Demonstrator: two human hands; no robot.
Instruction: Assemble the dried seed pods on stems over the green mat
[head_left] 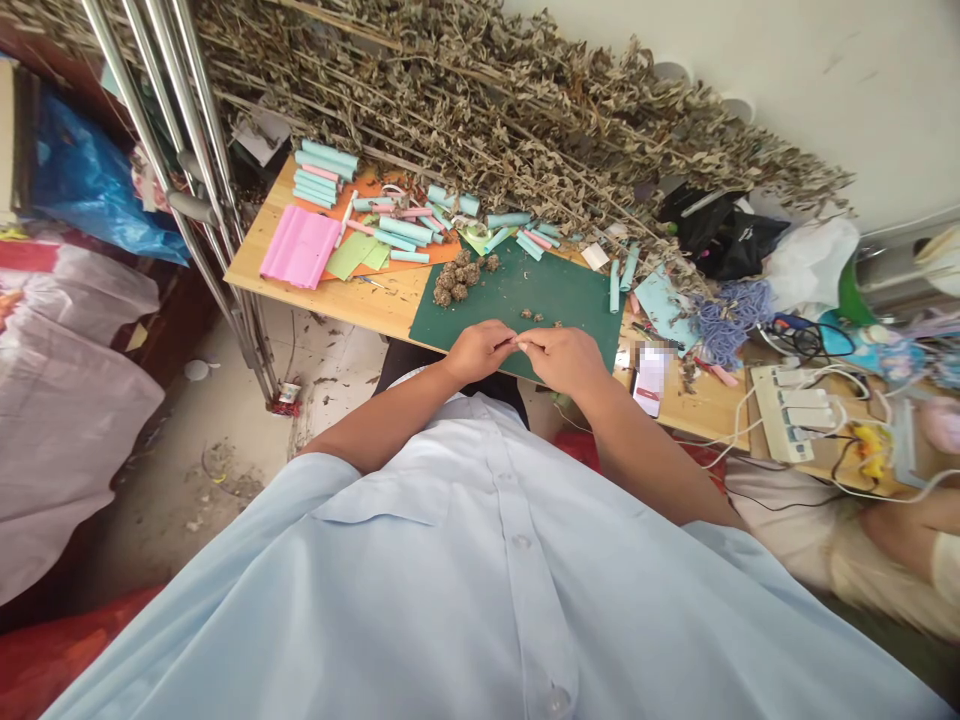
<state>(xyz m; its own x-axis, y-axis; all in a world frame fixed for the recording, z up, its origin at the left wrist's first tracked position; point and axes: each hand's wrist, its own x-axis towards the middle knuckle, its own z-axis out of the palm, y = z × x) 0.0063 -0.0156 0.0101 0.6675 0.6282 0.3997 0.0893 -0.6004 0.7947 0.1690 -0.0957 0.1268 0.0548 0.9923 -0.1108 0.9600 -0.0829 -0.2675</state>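
Note:
My left hand (482, 350) and my right hand (561, 357) meet fingertip to fingertip over the near edge of a green mat (574, 290). Both are closed in a pinch. Whatever lies between the fingers is too small or hidden to make out. Just beyond my left hand sits a pile of brown, crumbly-looking balls (455, 278) on the mat. A few small brown crumbs (531, 315) lie beyond my right hand.
Dried leafy stalks (450, 90) cover the back of the table (255, 250). Several blue paper rolls (409, 230) and pink sheets (300, 247) lie at left. To the right are a phone (651, 380), purple cord (731, 322) and a power strip (791, 412). Metal poles (202, 190) stand at left.

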